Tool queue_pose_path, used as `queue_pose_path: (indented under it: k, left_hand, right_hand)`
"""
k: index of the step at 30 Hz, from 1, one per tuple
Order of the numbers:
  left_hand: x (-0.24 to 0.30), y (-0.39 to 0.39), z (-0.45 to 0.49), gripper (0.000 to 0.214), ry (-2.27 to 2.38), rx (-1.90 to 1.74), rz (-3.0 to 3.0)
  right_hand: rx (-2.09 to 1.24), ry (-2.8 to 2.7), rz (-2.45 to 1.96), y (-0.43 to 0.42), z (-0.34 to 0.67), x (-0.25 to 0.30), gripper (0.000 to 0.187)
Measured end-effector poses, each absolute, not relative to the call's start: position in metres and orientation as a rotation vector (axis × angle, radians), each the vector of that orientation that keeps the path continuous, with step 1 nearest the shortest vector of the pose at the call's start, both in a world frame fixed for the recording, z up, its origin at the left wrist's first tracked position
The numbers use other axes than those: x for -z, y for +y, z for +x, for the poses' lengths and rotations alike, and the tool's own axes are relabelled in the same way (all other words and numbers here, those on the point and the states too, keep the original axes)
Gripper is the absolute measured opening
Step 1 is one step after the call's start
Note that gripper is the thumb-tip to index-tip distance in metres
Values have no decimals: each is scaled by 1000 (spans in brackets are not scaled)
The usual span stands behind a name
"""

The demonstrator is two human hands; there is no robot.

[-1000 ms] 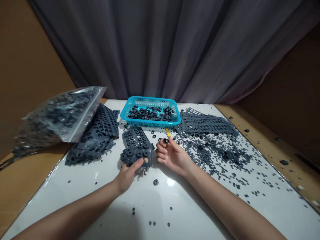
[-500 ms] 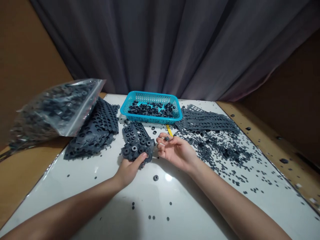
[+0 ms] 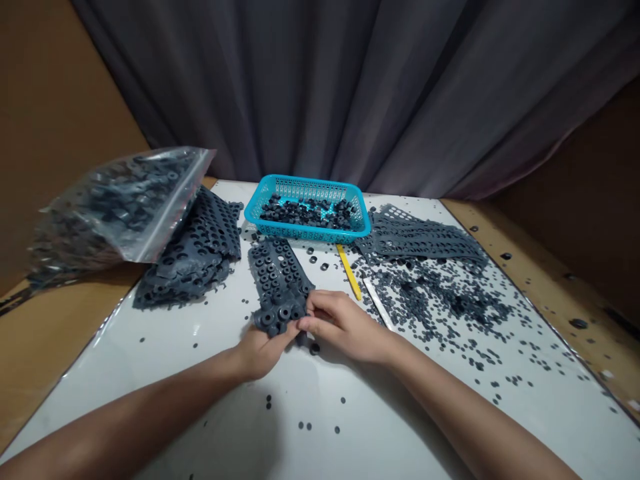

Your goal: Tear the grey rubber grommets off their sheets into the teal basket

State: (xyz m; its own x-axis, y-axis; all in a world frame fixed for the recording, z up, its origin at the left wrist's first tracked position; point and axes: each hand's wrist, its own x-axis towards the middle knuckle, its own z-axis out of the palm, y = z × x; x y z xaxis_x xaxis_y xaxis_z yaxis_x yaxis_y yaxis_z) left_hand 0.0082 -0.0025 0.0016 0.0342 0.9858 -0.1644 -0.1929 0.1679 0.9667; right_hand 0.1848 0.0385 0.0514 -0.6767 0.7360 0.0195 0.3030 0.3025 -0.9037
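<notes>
My left hand (image 3: pixel 263 347) is closed on the near end of a dark grey rubber sheet (image 3: pixel 275 270) studded with round, ring-shaped bushings. The held end bends up toward me, while the far part stretches toward the basket. At the sheet's right edge, my right hand (image 3: pixel 345 323) is closed, thumb and fingers pinching there; its fingertips partly hide the spot. One loose rubber bushing (image 3: pixel 315 349) lies on the white table just below the right fingers.
A blue basket (image 3: pixel 257 223) holds many loose bushings. To the left are a zip bag (image 3: pixel 135 200) of dark parts and stacked perforated sheets (image 3: pixel 190 260). On the right lie punched sheets (image 3: pixel 425 237), scattered small discs (image 3: pixel 450 300), a yellow stick (image 3: pixel 349 272) and a white stick (image 3: pixel 377 303).
My right hand, earlier half open with a small dark piece at its fingers, has moved left and closed at the sheet's edge. My left hand still holds the sheet.
</notes>
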Motion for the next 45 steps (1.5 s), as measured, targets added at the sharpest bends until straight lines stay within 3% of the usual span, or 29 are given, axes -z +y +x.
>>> queue_pose_path:
  k: [7,13,22,25,31,34,39,45]
  left_hand:
    - [-5,9,17,16,882,-1009,556]
    - [-19,13,17,18,744,-918,460]
    - [-16,15,20,15,741,-979,461]
    - [-11,13,20,14,829,-1016,492]
    - [-3,7,12,15,1092,-1081,865]
    - [-8,2,12,13,1192,-1130,1002]
    - [-19,2,13,14,1141,-1149,1142]
    - [-20,11,9,17,1086,-1021,1109]
  right_hand:
    - [-2126,-1263,-653,44,179,-19,30]
    - [-2295,-821,-659,44,177,-15,31]
    - [-2173,-1001,-652,42,176,-13,35]
    - [-1897,-1420,-748,41,179,-18,34]
    - [-1009,-2094,-832,42,187,-40,25]
    - [-846,-2268,-855,40,187,-48,19]
    - [-1039,-2245,-1038,33,186,-65,24]
    - [-1757,-1666,-1048,35,180,-54,30]
